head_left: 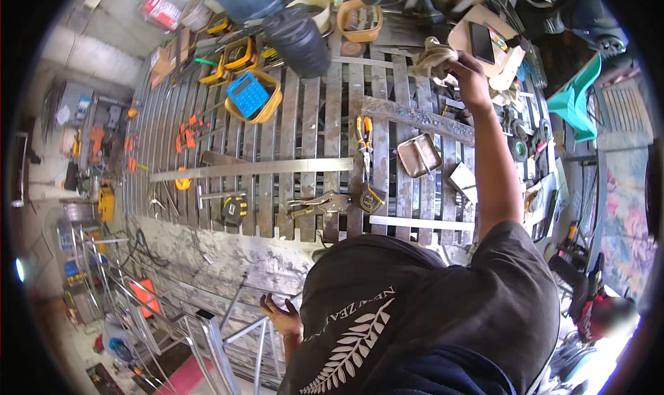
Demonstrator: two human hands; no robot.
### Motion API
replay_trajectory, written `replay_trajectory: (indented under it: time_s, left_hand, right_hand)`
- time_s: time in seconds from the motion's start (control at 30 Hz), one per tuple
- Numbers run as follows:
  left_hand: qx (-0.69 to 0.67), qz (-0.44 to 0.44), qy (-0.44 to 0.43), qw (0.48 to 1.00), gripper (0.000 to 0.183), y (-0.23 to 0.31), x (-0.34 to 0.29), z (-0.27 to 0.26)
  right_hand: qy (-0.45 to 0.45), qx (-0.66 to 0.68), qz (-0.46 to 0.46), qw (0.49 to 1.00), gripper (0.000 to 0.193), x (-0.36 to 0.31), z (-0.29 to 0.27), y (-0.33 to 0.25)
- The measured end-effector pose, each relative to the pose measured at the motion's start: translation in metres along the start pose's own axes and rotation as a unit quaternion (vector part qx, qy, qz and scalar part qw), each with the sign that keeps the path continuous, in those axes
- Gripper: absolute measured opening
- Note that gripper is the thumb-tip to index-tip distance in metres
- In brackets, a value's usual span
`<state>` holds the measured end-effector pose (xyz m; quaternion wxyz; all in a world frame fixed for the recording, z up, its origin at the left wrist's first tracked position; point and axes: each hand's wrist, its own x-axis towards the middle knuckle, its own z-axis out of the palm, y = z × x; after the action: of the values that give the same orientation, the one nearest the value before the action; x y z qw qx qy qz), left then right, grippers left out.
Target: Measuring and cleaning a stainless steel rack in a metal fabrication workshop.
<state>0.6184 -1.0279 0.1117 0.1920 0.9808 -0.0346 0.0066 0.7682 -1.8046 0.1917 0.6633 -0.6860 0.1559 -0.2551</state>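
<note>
At the far right of the slatted metal workbench point(315, 129), my right hand point(469, 77) is closed on a crumpled beige cloth point(434, 57). Just beyond it a black phone point(481, 42) lies on a light-coloured board point(499, 64). My left hand point(281, 317) hangs low beside my body, off the bench's near edge, fingers apart and holding nothing. Nearer on the bench are orange-handled pliers point(364, 133), a yellow-black tape measure point(371, 198), locking pliers point(320, 205) and a shallow brown metal tray point(419, 155).
A blue calculator point(247, 95) rests on a yellow tub near a black bucket point(297, 42). A flat metal bar point(252, 169) crosses the slats; a second tape measure point(234, 209) lies near the front edge. Metal tube frames point(214, 346) stand at lower left. Another person point(596, 319) is at lower right.
</note>
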Motion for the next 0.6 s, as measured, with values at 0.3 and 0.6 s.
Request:
replay_trajectory:
  time_s: [0.3, 0.6]
  left_hand:
    - [-0.142, 0.015, 0.033, 0.989, 0.055, -0.023, -0.009, 0.023]
    - [-0.047, 0.002, 0.019, 0.999, 0.052, -0.022, -0.009, -0.034]
  right_hand:
    - [-0.039, 0.02, -0.24, 0.97, 0.023, -0.036, 0.103, -0.146]
    - [-0.216, 0.154, -0.095, 0.959, 0.082, -0.058, 0.2, -0.133]
